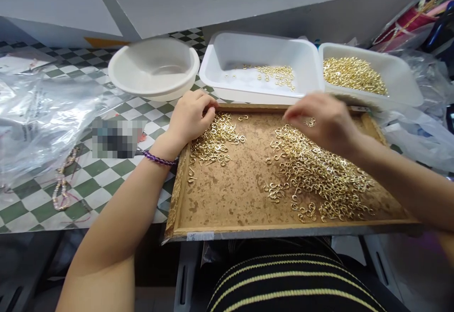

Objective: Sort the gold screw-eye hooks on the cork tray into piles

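Observation:
A shallow wooden tray (248, 208) holds two heaps of small gold S-shaped hooks. The smaller heap of hooks (216, 144) lies in the far left corner, and the larger heap of hooks (322, 175) covers the right side. My left hand (195, 116) rests at the tray's left rim over the smaller heap, its fingers curled and the thumb close to the index finger. Over the far edge of the larger heap hovers my right hand (319, 120), slightly blurred, fingers drawn together in a pinch pointing left. Whatever either hand pinches is too small or hidden to make out.
Behind the tray stand a round white bowl (156, 87), a white bin (262, 92) with some scattered gold pieces, and another white bin (404, 75) heaped with gold pieces. Clear plastic bags (46, 118) and a bead strand (62, 189) lie left on the checkered cloth (106, 175).

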A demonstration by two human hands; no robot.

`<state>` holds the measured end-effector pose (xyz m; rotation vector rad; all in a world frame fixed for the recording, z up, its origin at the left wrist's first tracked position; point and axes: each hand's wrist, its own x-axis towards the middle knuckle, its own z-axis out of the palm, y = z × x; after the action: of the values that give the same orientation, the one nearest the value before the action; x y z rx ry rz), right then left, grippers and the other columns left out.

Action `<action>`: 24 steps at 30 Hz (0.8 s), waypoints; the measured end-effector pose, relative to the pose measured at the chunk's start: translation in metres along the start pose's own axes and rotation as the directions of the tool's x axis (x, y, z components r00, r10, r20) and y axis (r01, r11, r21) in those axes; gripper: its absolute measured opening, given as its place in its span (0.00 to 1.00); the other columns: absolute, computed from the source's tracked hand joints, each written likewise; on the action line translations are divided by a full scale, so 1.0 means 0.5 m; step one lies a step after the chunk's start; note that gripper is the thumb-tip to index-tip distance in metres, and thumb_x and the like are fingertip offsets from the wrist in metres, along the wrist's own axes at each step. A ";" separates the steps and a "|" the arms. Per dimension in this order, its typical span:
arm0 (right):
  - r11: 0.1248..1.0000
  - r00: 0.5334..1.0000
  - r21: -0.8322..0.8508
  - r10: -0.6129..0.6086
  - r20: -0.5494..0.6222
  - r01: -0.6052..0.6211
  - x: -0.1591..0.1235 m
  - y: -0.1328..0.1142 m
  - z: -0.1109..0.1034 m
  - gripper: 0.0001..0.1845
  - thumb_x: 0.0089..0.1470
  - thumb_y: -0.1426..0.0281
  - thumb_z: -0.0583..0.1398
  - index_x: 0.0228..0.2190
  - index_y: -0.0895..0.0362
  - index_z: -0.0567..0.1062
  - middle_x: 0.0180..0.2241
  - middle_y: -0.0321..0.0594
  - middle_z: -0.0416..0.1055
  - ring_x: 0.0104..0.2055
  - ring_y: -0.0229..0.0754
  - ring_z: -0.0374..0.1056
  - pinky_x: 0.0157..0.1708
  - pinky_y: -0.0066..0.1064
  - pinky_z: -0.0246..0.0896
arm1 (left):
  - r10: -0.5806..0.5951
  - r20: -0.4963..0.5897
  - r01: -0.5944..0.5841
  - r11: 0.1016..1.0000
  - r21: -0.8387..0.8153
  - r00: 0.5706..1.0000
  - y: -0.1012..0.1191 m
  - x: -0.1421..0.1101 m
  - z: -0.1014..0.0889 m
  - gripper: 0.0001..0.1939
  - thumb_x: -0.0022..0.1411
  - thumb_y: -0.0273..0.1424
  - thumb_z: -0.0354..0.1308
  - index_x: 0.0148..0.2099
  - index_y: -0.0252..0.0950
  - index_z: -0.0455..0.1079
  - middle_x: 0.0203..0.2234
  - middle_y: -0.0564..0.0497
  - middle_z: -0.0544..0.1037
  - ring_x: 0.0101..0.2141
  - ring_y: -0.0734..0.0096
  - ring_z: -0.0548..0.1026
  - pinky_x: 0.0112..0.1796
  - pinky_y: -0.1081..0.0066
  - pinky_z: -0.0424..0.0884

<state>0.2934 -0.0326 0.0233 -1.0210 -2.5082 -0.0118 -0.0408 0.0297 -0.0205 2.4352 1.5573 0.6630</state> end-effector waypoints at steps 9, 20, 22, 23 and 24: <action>0.996 0.913 0.094 -0.030 0.408 -0.009 -0.029 0.035 -0.016 0.17 0.68 0.58 0.57 0.46 0.55 0.79 0.43 0.41 0.76 0.40 0.40 0.71 0.36 0.32 0.62 | -0.023 0.016 0.022 0.999 0.030 1.000 0.006 -0.001 -0.005 0.12 0.67 0.32 0.50 0.41 0.44 0.76 0.42 0.45 0.78 0.48 0.57 0.73 0.55 0.52 0.70; 0.986 0.929 0.168 -0.082 0.360 0.022 -0.092 0.011 0.012 0.14 0.70 0.64 0.57 0.38 0.54 0.81 0.36 0.35 0.76 0.35 0.35 0.70 0.33 0.27 0.59 | -0.049 0.033 0.046 0.995 0.086 0.998 0.011 0.000 -0.006 0.12 0.67 0.31 0.50 0.42 0.44 0.76 0.44 0.46 0.78 0.49 0.59 0.74 0.56 0.56 0.70; 0.984 0.928 0.179 -0.088 0.363 0.023 -0.096 0.015 0.003 0.14 0.70 0.63 0.57 0.38 0.53 0.81 0.37 0.35 0.76 0.37 0.35 0.70 0.34 0.27 0.59 | -0.043 0.025 0.040 0.996 0.082 0.999 0.009 -0.001 -0.006 0.12 0.67 0.31 0.51 0.42 0.44 0.76 0.44 0.46 0.78 0.49 0.59 0.74 0.56 0.56 0.70; 0.983 0.923 0.185 -0.089 0.375 0.020 -0.099 0.018 -0.003 0.14 0.70 0.62 0.57 0.38 0.52 0.82 0.37 0.35 0.76 0.37 0.36 0.70 0.34 0.28 0.59 | -0.037 0.020 0.035 0.996 0.078 0.999 0.008 -0.001 -0.005 0.11 0.67 0.31 0.51 0.42 0.44 0.76 0.44 0.46 0.78 0.49 0.59 0.74 0.56 0.56 0.71; 0.982 0.916 0.191 -0.089 0.391 0.013 -0.101 0.022 -0.010 0.14 0.70 0.61 0.57 0.38 0.51 0.82 0.38 0.35 0.76 0.39 0.36 0.70 0.35 0.28 0.59 | -0.029 0.016 0.028 0.997 0.074 0.999 0.007 -0.001 -0.005 0.11 0.67 0.31 0.51 0.42 0.44 0.76 0.44 0.46 0.78 0.49 0.59 0.74 0.56 0.56 0.71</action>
<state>0.3349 -0.0589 0.0062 -0.9569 -2.8310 0.4504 -0.0394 0.0276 -0.0172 2.4596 1.6351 0.5880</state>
